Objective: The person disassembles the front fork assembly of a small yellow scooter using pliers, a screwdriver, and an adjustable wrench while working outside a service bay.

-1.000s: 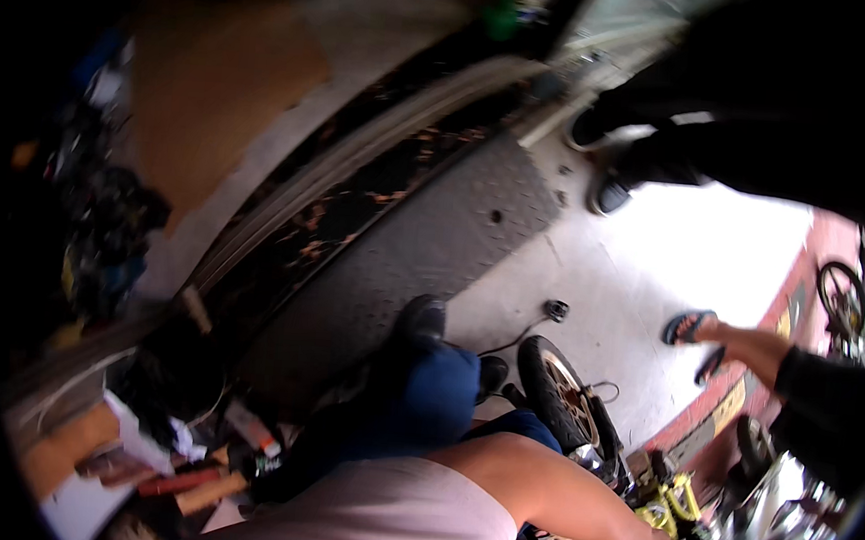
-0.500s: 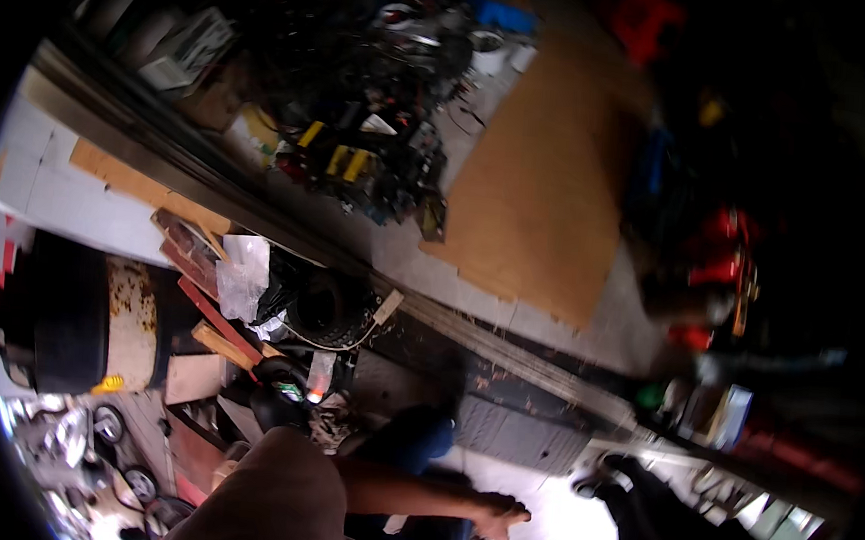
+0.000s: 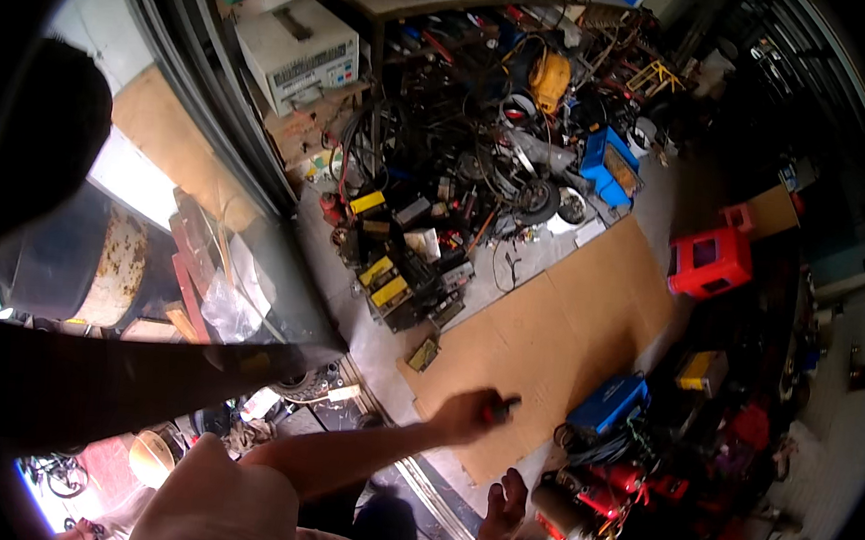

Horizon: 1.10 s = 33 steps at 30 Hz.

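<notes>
hidden and cut off

the small dark tool (image 3: 504,409) is mostly covered by the left hand (image 3: 465,414); the right hand (image 3: 502,510) is cut off at the lower edge.

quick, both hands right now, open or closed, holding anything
Left hand: closed around a small dark tool with a red band, above the cardboard sheet.
Right hand: open, fingers spread, holding nothing.

- My left hand (image 3: 467,415) reaches over the near edge of the cardboard sheet (image 3: 559,329), closed round a small tool (image 3: 503,409).
- My right hand (image 3: 504,506) is nearer, right of it.
- Far behind the sheet lies a heap of cables and parts (image 3: 459,172).
- A plastic stool (image 3: 709,261) stands at the sheet's right.
</notes>
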Tool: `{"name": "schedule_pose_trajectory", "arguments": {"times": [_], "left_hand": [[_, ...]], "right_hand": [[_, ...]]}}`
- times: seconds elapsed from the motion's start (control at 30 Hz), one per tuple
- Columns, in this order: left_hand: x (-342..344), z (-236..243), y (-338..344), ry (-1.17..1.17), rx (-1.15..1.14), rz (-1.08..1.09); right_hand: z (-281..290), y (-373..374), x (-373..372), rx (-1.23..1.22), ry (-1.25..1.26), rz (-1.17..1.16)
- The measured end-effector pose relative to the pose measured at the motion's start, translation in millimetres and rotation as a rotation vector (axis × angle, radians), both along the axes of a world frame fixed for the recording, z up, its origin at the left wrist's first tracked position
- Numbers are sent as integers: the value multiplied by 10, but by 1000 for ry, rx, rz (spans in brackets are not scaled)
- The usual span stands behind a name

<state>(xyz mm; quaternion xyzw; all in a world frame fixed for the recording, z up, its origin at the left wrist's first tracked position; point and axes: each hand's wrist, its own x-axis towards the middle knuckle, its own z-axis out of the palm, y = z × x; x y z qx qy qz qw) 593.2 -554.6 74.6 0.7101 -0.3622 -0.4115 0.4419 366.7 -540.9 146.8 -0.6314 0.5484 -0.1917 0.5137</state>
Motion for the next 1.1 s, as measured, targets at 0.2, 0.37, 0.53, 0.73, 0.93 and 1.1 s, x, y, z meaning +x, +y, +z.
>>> {"name": "schedule_pose_trajectory", "arguments": {"times": [0.2, 0.37, 0.53, 0.73, 0.93, 1.1], "left_hand": [[2809, 1018, -1172, -702, -276, 454], [5133, 1395, -1600, -1034, -140, 490], [7052, 1019, -1563, -977, 64, 455], [7961, 1219, 16, -1459, 510, 48], [7426, 1150, -1381, -884, 629, 455], [7264, 1035, -1614, -1052, 623, 545]], "right_hand": [[-72, -1203, 695, 128, 23, 242], [-509, -2420, 1802, 32, 133, 443], [-1641, -3589, 3370, 199, 212, 610], [-2909, -4771, 5709, 140, 46, 731], [-3829, -4929, 7893, 13, -225, 797], [-4066, -4312, 9172, -8, -405, 917]]}}
